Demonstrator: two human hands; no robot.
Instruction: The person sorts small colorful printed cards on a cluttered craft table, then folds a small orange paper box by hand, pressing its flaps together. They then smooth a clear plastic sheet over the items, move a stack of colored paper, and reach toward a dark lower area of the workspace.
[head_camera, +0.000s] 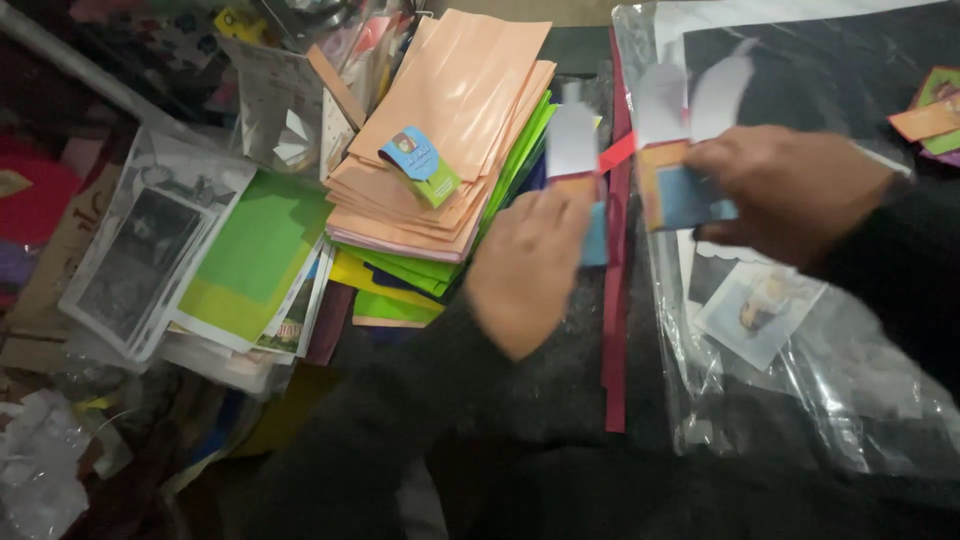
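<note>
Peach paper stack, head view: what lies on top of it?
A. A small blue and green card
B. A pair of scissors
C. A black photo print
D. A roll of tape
A: a small blue and green card lies tilted on the top sheet of the peach paper stack; nothing else shows on that top sheet.

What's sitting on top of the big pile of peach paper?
A small blue-and-green card lies on the peach paper stack. Green and yellow sheets peek out underneath; the rest is covered.
</note>
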